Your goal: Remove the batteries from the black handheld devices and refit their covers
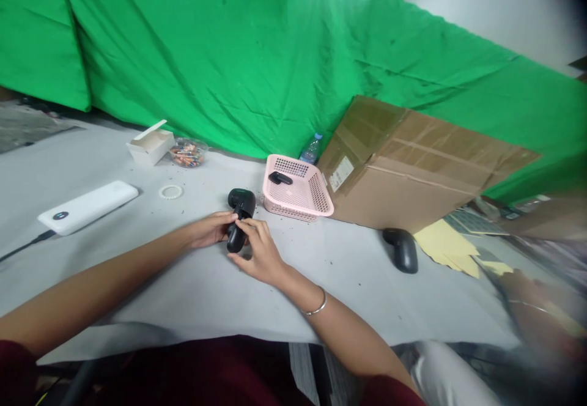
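Left hand [208, 230]; right hand [261, 253]; fingers [251, 230] curled shut around matte black plastic device [241, 219]

One left hand [211, 230], one right hand [259, 253], one black mouse-shaped device [238, 225] between them, a second such device [401, 250], one small black object [280, 178], one pink plastic basket [318, 193], one white power bank [87, 207], one white bead ring [170, 192], one white cardboard box [151, 148], one clear bag of batteries [188, 154], one plastic water bottle [312, 148], one cardboard carton [413, 167]
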Demonstrator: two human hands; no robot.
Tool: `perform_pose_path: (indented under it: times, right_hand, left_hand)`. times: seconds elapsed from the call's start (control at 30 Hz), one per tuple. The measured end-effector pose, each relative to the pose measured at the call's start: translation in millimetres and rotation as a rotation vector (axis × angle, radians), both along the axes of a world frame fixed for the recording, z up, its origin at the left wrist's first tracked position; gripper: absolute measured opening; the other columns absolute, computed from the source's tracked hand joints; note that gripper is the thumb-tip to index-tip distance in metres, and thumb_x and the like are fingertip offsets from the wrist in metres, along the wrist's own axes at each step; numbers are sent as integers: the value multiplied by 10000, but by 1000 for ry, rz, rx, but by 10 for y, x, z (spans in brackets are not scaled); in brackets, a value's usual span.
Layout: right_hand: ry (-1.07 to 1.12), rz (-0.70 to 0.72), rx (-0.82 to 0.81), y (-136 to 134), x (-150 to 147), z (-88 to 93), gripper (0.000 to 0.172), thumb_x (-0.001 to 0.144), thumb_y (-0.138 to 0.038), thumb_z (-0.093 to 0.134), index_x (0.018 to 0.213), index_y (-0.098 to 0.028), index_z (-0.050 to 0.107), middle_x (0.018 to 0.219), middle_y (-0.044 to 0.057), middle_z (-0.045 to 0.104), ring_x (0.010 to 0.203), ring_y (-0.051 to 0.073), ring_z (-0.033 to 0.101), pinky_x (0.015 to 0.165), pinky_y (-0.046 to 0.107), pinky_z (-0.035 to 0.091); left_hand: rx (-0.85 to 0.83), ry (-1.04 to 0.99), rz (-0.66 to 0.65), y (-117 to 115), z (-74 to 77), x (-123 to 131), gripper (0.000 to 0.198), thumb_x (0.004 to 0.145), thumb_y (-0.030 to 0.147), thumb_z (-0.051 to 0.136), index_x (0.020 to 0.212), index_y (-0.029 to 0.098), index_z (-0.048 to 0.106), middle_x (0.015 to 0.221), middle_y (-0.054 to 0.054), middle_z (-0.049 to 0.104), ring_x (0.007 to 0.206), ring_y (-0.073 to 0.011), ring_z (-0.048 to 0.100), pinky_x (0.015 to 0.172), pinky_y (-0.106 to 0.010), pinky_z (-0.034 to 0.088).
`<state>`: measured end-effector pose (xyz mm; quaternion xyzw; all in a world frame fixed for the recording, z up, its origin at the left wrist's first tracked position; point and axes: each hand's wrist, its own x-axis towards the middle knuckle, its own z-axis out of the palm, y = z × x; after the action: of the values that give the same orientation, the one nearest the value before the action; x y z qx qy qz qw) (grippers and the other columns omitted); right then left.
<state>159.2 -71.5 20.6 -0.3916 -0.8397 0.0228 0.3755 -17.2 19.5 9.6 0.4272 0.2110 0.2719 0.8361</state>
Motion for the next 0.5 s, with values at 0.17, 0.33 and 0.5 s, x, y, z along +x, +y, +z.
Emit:
perform_pose_path:
  times: [0.17, 0.33, 0.5]
  right_hand:
    - [9, 11, 11, -2, -4, 6, 717, 822, -367, 677, 1434, -225, 330, 1268, 129, 450, 1154, 259, 437, 975, 446, 462]
    - [16, 15, 13, -2, -2, 12, 729, 815, -364, 687, 1437, -236, 328, 1264, 116, 454, 1148, 244, 440, 963, 426, 478]
    - [8, -53, 35, 7, -9, -23, 588, 840, -348, 659, 1369, -221, 434, 1292, 135, 457, 1182, 267, 451, 978, 465, 464]
  left_hand:
    - [3, -5, -8, -4, 0, -3, 323, 785, 372, 737, 960, 118, 644, 883, -91, 670, 783, -186, 645, 704, -284, 508]
    - [-7, 0, 6, -6, 9, -1, 352, 760, 380, 759, 966, 116, 651, 878, -88, 668, 796, -191, 648, 693, -276, 515]
    - [-17, -13, 16, 3, 2, 3, 368, 754, 357, 767, 1005, 113, 655, 951, -106, 678, 871, -200, 645, 771, -298, 520]
